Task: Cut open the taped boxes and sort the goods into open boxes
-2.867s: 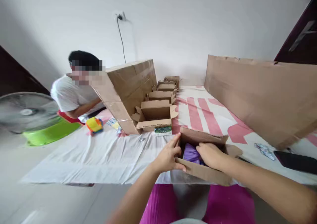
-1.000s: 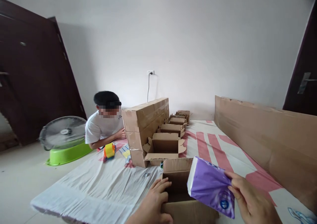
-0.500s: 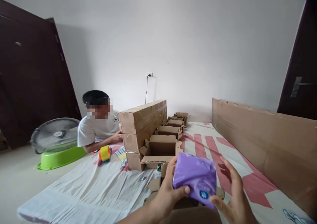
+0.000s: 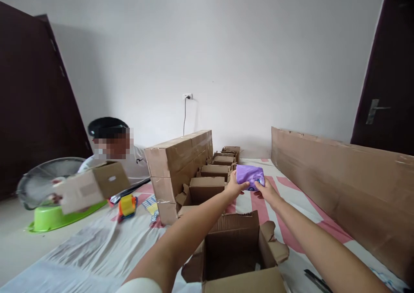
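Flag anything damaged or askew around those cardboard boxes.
The near open box has a ragged back flap, perhaps torn; the cardboard panel at right has a nicked top edge. The cloth at left lies creased. The purple packet, held in the left hand and right hand, shows no clear damage.

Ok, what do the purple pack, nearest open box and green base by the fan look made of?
Purple pack: likely thin plastic film; slightly shiny, softly creased.
Nearest open box: brown cardboard, probably corrugated; matte, with ragged flap edges.
Green base: probably moulded plastic; smooth, even colour, faint sheen.
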Demonstrator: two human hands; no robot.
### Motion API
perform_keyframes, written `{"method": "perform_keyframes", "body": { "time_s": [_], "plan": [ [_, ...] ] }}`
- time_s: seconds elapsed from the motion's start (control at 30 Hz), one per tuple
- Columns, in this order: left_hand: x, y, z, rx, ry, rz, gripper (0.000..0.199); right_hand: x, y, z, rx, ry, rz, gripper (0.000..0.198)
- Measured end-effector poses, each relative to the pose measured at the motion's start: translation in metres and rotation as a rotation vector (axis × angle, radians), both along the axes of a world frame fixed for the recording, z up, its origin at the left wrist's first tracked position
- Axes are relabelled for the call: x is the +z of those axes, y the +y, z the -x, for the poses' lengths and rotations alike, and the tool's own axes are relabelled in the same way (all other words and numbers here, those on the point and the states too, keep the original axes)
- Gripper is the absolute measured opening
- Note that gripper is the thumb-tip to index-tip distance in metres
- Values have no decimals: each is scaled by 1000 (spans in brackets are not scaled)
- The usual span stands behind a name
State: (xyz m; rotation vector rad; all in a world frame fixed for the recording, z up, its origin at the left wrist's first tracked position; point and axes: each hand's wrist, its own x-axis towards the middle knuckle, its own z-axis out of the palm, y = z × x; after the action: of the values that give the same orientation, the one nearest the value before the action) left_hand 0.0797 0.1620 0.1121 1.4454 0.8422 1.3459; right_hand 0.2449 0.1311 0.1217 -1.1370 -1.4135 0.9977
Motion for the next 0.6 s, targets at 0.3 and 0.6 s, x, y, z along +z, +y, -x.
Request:
{"method": "perform_keyframes", "body": {
  "time_s": [0.3, 0.6],
  "plan": [
    [6, -102, 36, -267, 313, -227, 106, -36, -66, -55, 58, 244, 14, 64],
    [-57, -225, 68, -317, 1322, -346, 102, -128, -142, -137, -143, 668, 193, 82]
  ]
}}
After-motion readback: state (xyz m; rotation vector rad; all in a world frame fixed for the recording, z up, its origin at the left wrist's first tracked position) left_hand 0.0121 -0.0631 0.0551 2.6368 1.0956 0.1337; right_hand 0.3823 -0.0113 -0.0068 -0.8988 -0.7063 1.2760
